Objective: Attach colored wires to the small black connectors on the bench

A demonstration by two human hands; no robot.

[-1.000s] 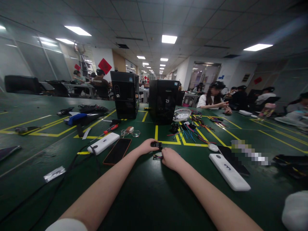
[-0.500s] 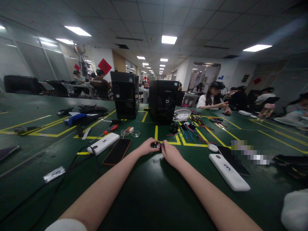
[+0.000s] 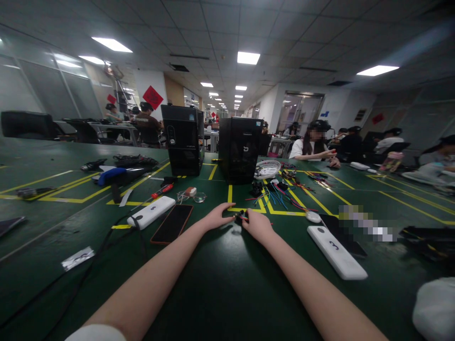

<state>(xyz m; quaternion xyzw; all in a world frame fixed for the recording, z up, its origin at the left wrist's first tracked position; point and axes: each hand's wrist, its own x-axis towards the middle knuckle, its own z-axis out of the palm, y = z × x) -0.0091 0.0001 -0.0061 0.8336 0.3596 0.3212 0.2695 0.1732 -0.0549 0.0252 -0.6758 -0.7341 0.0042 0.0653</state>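
Observation:
Both my forearms reach out over a dark green table [image 3: 220, 284]. My left hand [image 3: 216, 217] and my right hand [image 3: 258, 225] meet at the middle, fingers pinched on a small black connector [image 3: 239, 217] with thin red and coloured wires. The part is held just above the table surface. Most of it is hidden between my fingertips.
A black phone [image 3: 173, 222] and a white power bank [image 3: 151, 211] lie to the left, another white power bank [image 3: 336, 251] to the right. Two black computer towers [image 3: 241, 149] stand behind, with a tangle of coloured wires [image 3: 280, 195] and a white basket [image 3: 268, 168]. People sit at the far right.
My right hand rose from the table and came together with my left hand on the small connector. Both hands shifted slightly farther away from me.

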